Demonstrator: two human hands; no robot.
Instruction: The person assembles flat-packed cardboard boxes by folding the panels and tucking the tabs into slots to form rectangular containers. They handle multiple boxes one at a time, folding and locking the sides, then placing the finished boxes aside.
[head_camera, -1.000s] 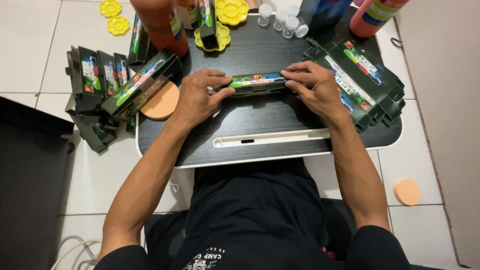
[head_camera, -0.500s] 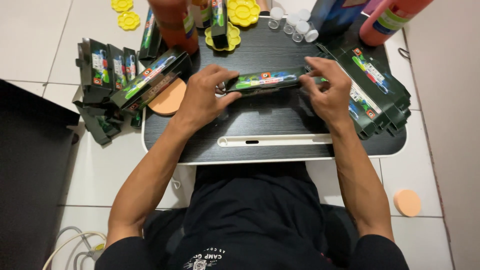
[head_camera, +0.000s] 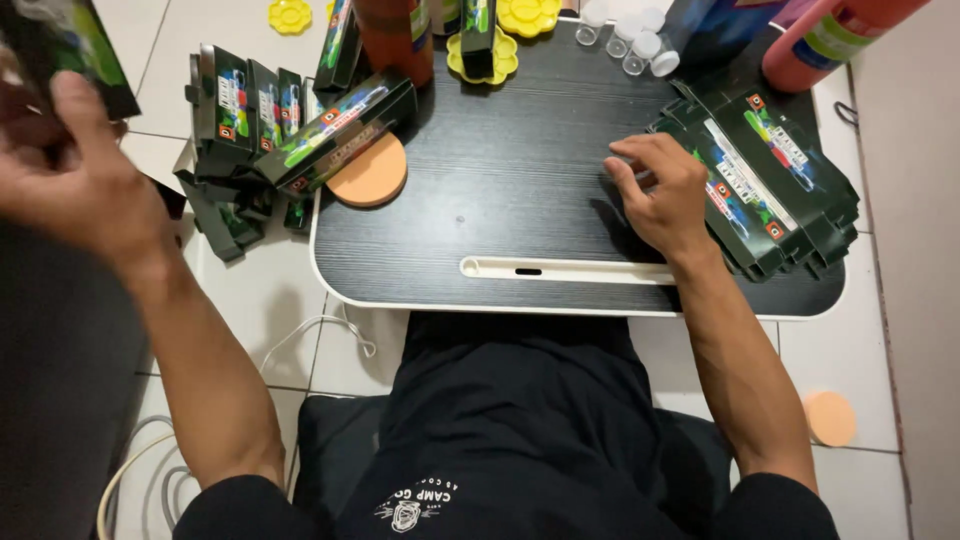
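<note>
A: Item one, left hand (head_camera: 75, 190)?
B: Raised at the far left, off the desk, closing around a dark green printed cardboard box (head_camera: 60, 55); box blurred, partly cut off by the frame edge.

A: Item two, right hand (head_camera: 665, 195)?
B: Resting on the right part of the black wood-grain lap desk with white rim (head_camera: 500, 180); fingers (head_camera: 625, 165) curled, tips pressing at the left edge of a stack of flat dark green printed cartons (head_camera: 780, 190). Gripping or merely touching: cannot tell.

A: Placement of that stack?
B: Lying at the right end of the desk, fanned slightly, reaching the right rim.

A: Remaining stock, left side?
B: Folded dark green boxes (head_camera: 245, 110) standing in a row on the white tiled floor, just beside the desk's left edge; one long green box (head_camera: 335, 130) leaning across the desk's far-left corner; round orange sponge pad (head_camera: 372, 172) lying under it.

A: Far edge?
B: Yellow flower-shaped plastic palettes (head_camera: 520, 15), small clear vials with white caps (head_camera: 630, 40), a reddish-orange bottle (head_camera: 395, 35).

A: Floor, right?
B: A second round orange sponge (head_camera: 830, 418), lying near, well apart from the desk.
</note>
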